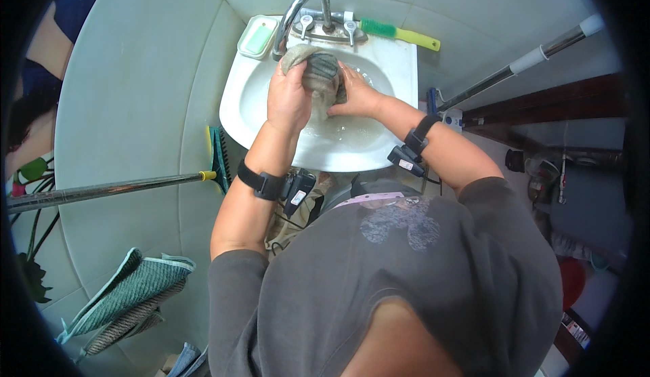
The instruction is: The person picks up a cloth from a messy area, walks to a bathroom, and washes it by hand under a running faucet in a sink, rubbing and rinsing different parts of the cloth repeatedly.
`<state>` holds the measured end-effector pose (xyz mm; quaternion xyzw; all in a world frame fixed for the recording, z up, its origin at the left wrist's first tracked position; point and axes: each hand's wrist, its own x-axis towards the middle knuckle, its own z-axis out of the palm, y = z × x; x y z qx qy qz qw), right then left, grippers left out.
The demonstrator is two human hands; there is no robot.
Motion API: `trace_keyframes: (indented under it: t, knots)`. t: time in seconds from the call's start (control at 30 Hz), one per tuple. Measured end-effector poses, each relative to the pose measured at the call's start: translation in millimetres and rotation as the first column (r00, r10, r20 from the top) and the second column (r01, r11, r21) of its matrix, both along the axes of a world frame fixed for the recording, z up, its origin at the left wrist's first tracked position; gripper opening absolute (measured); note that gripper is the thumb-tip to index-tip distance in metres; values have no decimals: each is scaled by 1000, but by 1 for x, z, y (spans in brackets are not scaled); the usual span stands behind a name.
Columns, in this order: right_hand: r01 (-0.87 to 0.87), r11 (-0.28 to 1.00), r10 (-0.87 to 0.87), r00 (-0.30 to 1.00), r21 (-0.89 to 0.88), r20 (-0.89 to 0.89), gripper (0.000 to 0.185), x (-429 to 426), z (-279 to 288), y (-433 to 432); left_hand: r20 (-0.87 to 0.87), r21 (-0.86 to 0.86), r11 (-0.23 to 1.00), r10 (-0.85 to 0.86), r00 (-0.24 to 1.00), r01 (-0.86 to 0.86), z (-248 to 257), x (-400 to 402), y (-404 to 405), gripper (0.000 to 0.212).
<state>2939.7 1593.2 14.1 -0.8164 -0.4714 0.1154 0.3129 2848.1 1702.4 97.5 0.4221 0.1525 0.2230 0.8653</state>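
A wet, grey-beige cloth (319, 74) with a darker striped patch is bunched up over the white washbasin (250, 103). My left hand (289, 95) grips its left side, with the thumb on top. On the right side, my right hand (357, 92) has its fingers curled against the cloth, partly hidden behind it. Cloudy water (345, 132) lies in the bowl below, and water seems to run down from the cloth. Just behind my hands arches the chrome faucet (304, 0), its spout end close to the cloth.
A soap dish (244, 46) with green soap stands at the basin's back left. A green-and-yellow brush (401, 34) lies along the back right edge. A metal-handled floor brush (218, 158) reaches in from the left. Towels (137, 290) hang at lower left; a metal pole (508, 74) leans at right.
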Motion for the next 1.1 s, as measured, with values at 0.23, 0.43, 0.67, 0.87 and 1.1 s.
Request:
trace_keyframes:
  t: [0.23, 0.43, 0.67, 0.87, 1.1]
  knots:
    - [293, 939, -84, 705, 182, -704, 49, 27, -1, 14, 127, -218, 974, 92, 988, -63, 2, -17, 19, 24]
    - [330, 930, -116, 687, 165, -718, 44, 11, 46, 23, -565, -169, 975, 26, 825, -147, -87, -45, 30, 71]
    - [210, 955, 77, 510, 210, -857, 41, -10, 23, 20, -243, -495, 869, -114, 963, -22, -92, -14, 6, 48]
    - [347, 933, 119, -43, 97, -992, 34, 5, 5, 12, -115, -492, 870, -103, 988, 33, -87, -7, 9, 34]
    - [187, 955, 26, 719, 229, -694, 38, 0, -5, 31, -328, -522, 846, -84, 941, -107, -65, -10, 2, 40]
